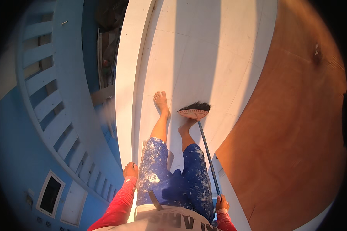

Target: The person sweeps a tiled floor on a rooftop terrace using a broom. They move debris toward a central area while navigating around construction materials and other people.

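Near L: a blue painted wall w/ a white-framed dark rectangular window. Beside it, a pale-blue railing w/ flat slats curves from far L toward the near middle. Next R, a raised off-white ledge edges a pale floor crossed by broad shadow bands.

Near the ledge, the person's L hand, in a red long sleeve, hangs beside the L thigh; fingers look curled, but can't tell if it's fully closed or holds anything.

Middle: bare L foot on the floor, toes pointing far; blue knee-length shorts w/ white paint splatters. Just R, a broom w/ blue patterned stick, pink fan-shaped plastic head & dark bristles slants from near R to far L, its head in front of the bare R foot, hiding its toes; can't tell if they touch.

Near R: the R hand grips the stick's near end. Far R: a big reddish-brown surface.
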`<action>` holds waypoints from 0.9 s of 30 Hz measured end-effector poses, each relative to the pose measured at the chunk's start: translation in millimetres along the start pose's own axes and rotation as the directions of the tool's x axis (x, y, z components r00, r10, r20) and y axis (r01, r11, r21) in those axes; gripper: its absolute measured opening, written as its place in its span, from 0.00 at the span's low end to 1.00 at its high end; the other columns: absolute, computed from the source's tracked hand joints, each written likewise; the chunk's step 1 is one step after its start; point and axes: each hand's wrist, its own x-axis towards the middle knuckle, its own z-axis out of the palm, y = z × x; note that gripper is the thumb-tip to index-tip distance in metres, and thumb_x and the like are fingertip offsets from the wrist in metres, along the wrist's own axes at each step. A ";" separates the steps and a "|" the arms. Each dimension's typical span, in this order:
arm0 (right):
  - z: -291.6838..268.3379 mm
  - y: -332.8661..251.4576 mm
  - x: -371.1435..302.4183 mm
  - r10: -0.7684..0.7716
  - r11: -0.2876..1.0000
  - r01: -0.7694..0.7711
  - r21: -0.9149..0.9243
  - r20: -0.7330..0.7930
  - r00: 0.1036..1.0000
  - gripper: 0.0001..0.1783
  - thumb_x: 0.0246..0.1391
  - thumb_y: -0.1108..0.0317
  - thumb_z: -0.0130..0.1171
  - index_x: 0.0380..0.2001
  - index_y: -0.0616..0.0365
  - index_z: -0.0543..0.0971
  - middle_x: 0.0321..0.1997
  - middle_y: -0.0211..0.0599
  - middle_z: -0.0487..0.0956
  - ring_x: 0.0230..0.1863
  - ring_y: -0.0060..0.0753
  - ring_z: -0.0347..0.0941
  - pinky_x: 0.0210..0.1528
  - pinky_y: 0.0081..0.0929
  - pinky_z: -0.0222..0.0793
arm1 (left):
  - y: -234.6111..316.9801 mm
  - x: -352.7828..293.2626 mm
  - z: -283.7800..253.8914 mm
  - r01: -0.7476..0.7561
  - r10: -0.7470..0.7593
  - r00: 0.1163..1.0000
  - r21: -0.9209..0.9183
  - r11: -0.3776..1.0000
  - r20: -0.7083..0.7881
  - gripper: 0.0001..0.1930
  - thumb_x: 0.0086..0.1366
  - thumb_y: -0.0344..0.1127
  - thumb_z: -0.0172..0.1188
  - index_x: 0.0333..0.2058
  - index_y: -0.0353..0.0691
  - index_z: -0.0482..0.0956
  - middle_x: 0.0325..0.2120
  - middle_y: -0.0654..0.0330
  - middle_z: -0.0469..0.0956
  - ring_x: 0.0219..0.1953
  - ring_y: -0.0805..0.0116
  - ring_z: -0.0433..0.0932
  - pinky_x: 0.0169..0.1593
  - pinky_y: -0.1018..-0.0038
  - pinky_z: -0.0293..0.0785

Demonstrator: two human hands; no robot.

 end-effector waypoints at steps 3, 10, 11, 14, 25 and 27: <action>77.0 -9.1 -12.1 0.121 0.977 -0.128 0.172 0.051 0.991 0.16 0.60 0.51 0.48 0.44 0.48 0.72 0.27 0.52 0.80 0.31 0.61 0.76 0.33 0.53 0.68 | 2.7 -23.9 -29.1 0.224 -0.246 0.926 0.111 0.968 0.285 0.16 0.60 0.44 0.54 0.42 0.42 0.79 0.38 0.50 0.81 0.46 0.50 0.77 0.50 0.61 0.70; 10.0 -241.2 190.2 0.025 0.607 -0.020 0.794 0.006 1.000 0.16 0.62 0.53 0.46 0.44 0.50 0.73 0.32 0.45 0.80 0.36 0.57 0.76 0.39 0.48 0.70 | -22.9 -2.2 -107.4 0.120 -0.194 0.964 0.351 0.929 0.183 0.22 0.58 0.51 0.53 0.41 0.40 0.81 0.39 0.45 0.80 0.46 0.46 0.77 0.51 0.61 0.71; -40.7 -276.1 245.2 -0.049 0.547 0.063 0.835 -0.043 0.998 0.17 0.62 0.52 0.45 0.44 0.51 0.73 0.33 0.46 0.80 0.37 0.58 0.76 0.41 0.48 0.69 | -7.9 14.1 -125.2 0.054 -0.115 0.984 0.385 0.921 0.136 0.22 0.58 0.51 0.53 0.41 0.40 0.80 0.39 0.45 0.80 0.46 0.46 0.77 0.51 0.61 0.71; -188.1 -330.7 370.1 -0.085 0.532 0.289 0.796 -0.289 0.954 0.21 0.62 0.48 0.41 0.46 0.51 0.73 0.41 0.49 0.79 0.46 0.56 0.74 0.48 0.48 0.70 | 68.0 55.1 -172.1 -0.053 0.079 0.996 0.438 0.897 -0.042 0.18 0.61 0.46 0.53 0.40 0.38 0.79 0.37 0.47 0.80 0.43 0.49 0.79 0.47 0.63 0.73; 123.5 -9.8 37.5 0.169 0.635 -0.144 0.759 0.045 0.985 0.17 0.59 0.50 0.49 0.31 0.53 0.72 0.21 0.49 0.77 0.28 0.62 0.74 0.32 0.52 0.68 | 144.1 -2.1 -155.1 -0.305 0.338 0.940 0.338 0.890 -0.042 0.18 0.59 0.46 0.55 0.40 0.37 0.80 0.35 0.49 0.82 0.39 0.56 0.81 0.45 0.68 0.74; 178.1 40.6 -16.8 0.242 0.711 -0.300 0.636 0.179 0.954 0.18 0.60 0.49 0.49 0.32 0.54 0.72 0.23 0.52 0.77 0.30 0.63 0.75 0.33 0.55 0.68 | 114.9 -7.8 -146.7 -0.244 0.268 0.963 0.410 0.879 -0.002 0.19 0.59 0.46 0.56 0.40 0.37 0.80 0.35 0.49 0.82 0.39 0.57 0.81 0.45 0.68 0.74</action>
